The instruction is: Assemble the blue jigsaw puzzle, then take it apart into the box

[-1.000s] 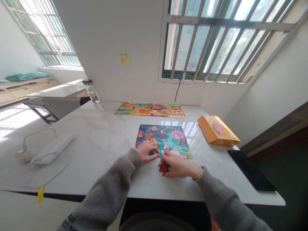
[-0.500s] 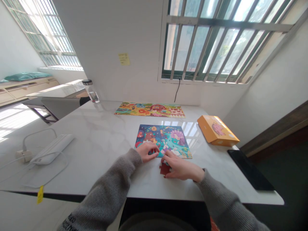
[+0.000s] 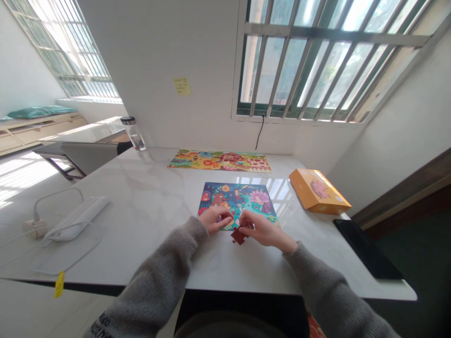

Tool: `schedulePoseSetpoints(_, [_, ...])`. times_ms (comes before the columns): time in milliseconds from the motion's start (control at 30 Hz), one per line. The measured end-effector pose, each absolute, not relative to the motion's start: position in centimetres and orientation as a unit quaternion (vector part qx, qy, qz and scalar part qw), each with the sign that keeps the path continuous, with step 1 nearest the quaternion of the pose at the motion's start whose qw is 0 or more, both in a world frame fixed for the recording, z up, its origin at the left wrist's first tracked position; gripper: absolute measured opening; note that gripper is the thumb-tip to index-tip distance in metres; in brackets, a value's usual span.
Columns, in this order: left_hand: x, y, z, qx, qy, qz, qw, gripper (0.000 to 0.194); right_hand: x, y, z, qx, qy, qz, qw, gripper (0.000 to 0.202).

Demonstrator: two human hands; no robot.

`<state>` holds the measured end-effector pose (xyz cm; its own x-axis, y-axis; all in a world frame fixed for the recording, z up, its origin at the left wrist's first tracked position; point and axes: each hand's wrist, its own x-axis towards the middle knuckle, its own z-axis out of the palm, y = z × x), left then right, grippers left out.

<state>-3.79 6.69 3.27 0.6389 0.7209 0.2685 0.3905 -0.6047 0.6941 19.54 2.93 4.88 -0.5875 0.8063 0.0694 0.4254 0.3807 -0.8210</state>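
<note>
A reddish-brown jigsaw piece [image 3: 239, 236] is jutting from the fingers of a person's right hand [image 3: 262, 228], its knobbed outline overlapping the near edge of the blue forest puzzle [image 3: 244, 199] in this view. The thumb and fingers are closing on the piece in a pinch; whether it is touching the surface below, one cannot tell. The left hand [image 3: 214, 219] is resting at the forest puzzle's near left corner, fingers half curled and thumb tip coming close to the forefinger; whether it is holding anything, one cannot tell.

A band of white tabletop [image 3: 158, 202] is running from the forest puzzle's near edge to the table's front edge, with gray sleeves crossing it on both sides. A broader stretch is opening to the forest puzzle's left, reaching toward a white power strip [image 3: 80, 218] and its looping cords. Beyond the forest puzzle's far edge, a long farm-animal puzzle [image 3: 220, 162] is lying apart from it, near the wall. An orange box [image 3: 319, 190] is sitting to the forest puzzle's right across a sunlit gap, and a flat black object [image 3: 368, 249] is lying farther right and nearer, along the table's side edge. A clear bottle [image 3: 135, 135] is standing far to the forest puzzle's left and behind it.
</note>
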Motion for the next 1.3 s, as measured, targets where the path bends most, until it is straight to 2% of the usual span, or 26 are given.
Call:
schedulePoseSetpoints(200, [-3.8, 6.9, 3.3, 0.804, 0.373, 0.316, 0.338, 0.03, 18.3, 5.8, 5.5, -0.388, -0.75, 0.396, 0.36, 0.025])
schedulePoseSetpoints(433, [-3.9, 7.4, 2.9, 0.748, 0.424, 0.395, 0.323, 0.025, 15.8, 7.4, 4.1, -0.366, -0.718, 0.393, 0.442, 0.022])
schedulePoseSetpoints(633, [-4.0, 7.4, 3.1, 0.728, 0.432, 0.415, 0.334, 0.023, 15.4, 6.7, 2.7, -0.374, -0.702, 0.406, 0.45, 0.018])
schedulePoseSetpoints(733, [-4.2, 7.5, 3.0, 0.759, 0.407, 0.423, 0.282, 0.024, 15.6, 6.5, 2.7, -0.388, -0.677, 0.432, 0.452, 0.018])
schedulePoseSetpoints(900, [-4.7, 7.9, 2.5, 0.847, 0.311, 0.413, 0.123, 0.058, 16.3, 7.4, 2.1, -0.379, -0.654, 0.437, 0.487, 0.021])
schedulePoseSetpoints(1133, [-5.2, 8.3, 2.1, 0.867, 0.285, 0.394, 0.107, 0.029, 16.6, 7.6, 1.7, -0.385, -0.654, 0.443, 0.477, 0.023])
schedulePoseSetpoints(1300, [-6.1, 8.7, 2.5, 0.861, 0.301, 0.39, 0.127, 0.029, 17.2, 7.2, 2.4, -0.377, -0.753, 0.293, 0.453, 0.023])
